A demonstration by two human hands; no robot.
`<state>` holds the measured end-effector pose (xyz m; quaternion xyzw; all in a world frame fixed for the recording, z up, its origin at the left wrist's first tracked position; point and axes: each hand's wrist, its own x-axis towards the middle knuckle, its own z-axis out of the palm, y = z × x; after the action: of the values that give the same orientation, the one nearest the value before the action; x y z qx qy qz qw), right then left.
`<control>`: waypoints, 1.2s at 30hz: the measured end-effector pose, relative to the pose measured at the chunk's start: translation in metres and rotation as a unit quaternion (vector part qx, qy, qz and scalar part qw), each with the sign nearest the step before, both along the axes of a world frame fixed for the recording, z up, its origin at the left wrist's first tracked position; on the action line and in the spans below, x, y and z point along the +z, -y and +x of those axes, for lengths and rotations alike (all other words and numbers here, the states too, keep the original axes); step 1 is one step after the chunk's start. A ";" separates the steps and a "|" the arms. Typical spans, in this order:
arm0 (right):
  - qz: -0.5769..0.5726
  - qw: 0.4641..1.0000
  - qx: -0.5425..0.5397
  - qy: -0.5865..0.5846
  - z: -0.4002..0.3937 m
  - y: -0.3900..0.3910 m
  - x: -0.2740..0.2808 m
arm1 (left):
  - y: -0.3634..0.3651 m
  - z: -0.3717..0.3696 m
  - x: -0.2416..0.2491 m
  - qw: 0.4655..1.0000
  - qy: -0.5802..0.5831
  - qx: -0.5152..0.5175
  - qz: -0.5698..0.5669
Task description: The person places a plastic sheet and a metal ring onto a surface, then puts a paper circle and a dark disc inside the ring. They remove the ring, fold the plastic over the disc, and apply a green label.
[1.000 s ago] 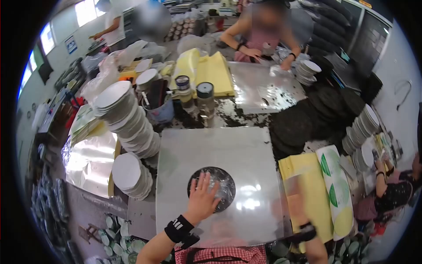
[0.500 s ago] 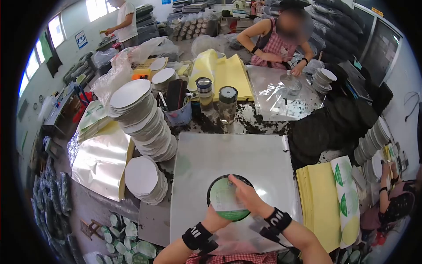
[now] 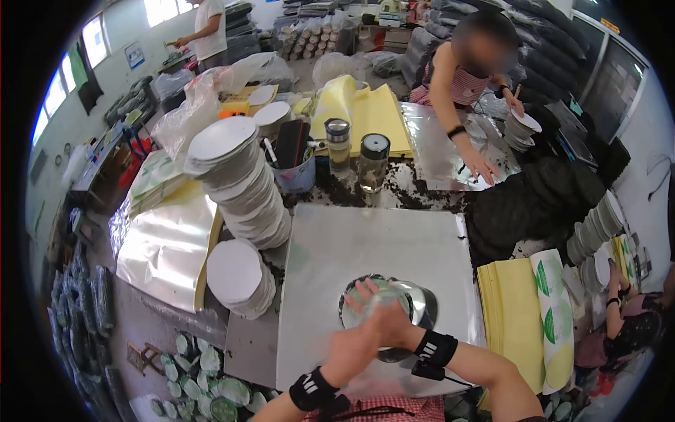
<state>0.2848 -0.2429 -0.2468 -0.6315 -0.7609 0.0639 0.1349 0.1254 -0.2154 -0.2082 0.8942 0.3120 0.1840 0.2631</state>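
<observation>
Over a grey-white board (image 3: 323,246), my left hand (image 3: 351,349) and my right hand (image 3: 392,323) come together, both blurred by motion. Some fingertips reach up over a round, dark-rimmed piece (image 3: 348,318) that lies on the board. A clear, shiny round object shows between and beyond my hands, too smeared to make out. Just right of them lies a silvery, dark-edged round piece (image 3: 427,306). What either hand holds, if anything, is hidden.
White disc stacks (image 3: 235,271) and foil sheets (image 3: 158,257) stand left; a pen cup (image 3: 295,176) and two jars (image 3: 373,165) behind. Yellow sheets (image 3: 513,309) and dark discs (image 3: 492,218) lie right. A co-worker (image 3: 450,84) reaches over the far sheet.
The green-labelled disc that I held is no longer seen in that form; my hands have come together, blurred, and a silvery round piece shows beside them. The co-worker has leaned forward, arm stretched out.
</observation>
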 end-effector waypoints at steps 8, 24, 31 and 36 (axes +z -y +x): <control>0.038 0.952 -0.120 -0.278 0.001 0.041 -0.009 | 0.042 -0.017 0.001 0.987 -0.052 -0.028 0.147; 0.073 0.978 -0.050 -0.189 -0.005 0.134 -0.029 | -0.017 -0.190 -0.059 0.978 -0.045 -0.196 -0.052; 0.053 0.953 -0.003 -0.298 -0.014 0.172 0.013 | -0.029 -0.196 -0.060 0.965 -0.091 -0.217 -0.114; 0.036 0.964 0.133 -0.226 -0.030 0.178 0.013 | -0.045 -0.172 -0.045 0.955 -0.160 -0.231 -0.093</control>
<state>0.2546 -0.4205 -0.2341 -0.4887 -0.7892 0.1949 0.3169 -0.0469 -0.1707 -0.2533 0.9310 0.1508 -0.0575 0.3273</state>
